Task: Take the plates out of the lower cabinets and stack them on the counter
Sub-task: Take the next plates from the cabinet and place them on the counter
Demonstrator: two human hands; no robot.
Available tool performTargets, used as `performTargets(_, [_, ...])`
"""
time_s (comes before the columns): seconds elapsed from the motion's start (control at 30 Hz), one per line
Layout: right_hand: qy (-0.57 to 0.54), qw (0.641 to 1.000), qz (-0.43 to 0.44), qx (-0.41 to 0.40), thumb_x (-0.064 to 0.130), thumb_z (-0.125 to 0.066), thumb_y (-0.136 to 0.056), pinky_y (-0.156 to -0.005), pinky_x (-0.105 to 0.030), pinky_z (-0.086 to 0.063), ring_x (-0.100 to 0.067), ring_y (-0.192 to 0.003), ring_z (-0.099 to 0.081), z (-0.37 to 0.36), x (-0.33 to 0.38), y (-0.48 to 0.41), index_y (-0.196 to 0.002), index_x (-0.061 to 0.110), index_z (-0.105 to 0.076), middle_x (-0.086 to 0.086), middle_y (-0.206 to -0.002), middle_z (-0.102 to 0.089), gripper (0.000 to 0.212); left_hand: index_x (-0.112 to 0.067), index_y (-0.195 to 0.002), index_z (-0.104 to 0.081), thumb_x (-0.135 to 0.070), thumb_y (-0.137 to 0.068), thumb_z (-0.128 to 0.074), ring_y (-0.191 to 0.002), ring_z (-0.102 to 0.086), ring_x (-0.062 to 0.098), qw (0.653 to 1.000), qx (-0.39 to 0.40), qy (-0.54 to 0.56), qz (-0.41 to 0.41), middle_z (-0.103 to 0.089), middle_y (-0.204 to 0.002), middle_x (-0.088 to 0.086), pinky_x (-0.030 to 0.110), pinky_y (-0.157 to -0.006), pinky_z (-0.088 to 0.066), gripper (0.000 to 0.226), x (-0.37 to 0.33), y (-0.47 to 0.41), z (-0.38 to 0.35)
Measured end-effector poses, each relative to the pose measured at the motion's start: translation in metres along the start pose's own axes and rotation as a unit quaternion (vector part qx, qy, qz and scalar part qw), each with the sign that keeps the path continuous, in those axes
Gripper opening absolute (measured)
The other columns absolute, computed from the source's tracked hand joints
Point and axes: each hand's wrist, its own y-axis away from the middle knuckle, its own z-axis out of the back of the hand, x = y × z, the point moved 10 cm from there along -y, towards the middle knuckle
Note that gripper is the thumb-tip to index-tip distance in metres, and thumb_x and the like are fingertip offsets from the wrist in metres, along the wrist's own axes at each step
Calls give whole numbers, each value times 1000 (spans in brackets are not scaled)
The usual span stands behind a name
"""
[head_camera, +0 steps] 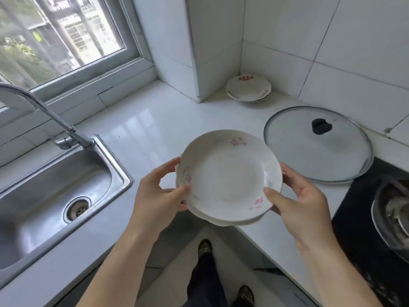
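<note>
I hold a small stack of white plates with faded pink flower prints above the inner corner of the white counter. My left hand grips the stack's left rim, thumb on top. My right hand grips the right rim the same way. A second plate edge shows under the top plate. Another short stack of flowered plates rests on the counter in the far tiled corner.
A steel sink with a curved tap lies to the left below a window. A glass pot lid lies flat on the counter at right. A black hob with a pan fills the right edge. My feet stand on the floor below.
</note>
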Motion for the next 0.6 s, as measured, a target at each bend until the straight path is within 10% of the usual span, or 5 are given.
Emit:
performTargets(0.2, [32, 995, 5, -90, 0, -67, -77, -84, -39, -56, 1, -89, -66, -11, 16, -71, -117, 34, -62, 18, -113, -63, 53, -29, -122, -58, 0, -77, -68, -67, -70, 12, 997, 71, -14, 8, -58, -121, -10, 30, -57, -59, 54, -13, -107, -33])
performTargets(0.6, [57, 983, -7, -177, 3, -68, -74, -84, -41, -56, -7, -104, -62, -41, 33, -176, -105, 38, -66, 19, -105, -66, 46, -27, -123, -57, -1, -79, -63, -66, -68, 12, 982, 172, -71, -21, -57, -118, -9, 26, -56, -58, 51, -49, -253, -73])
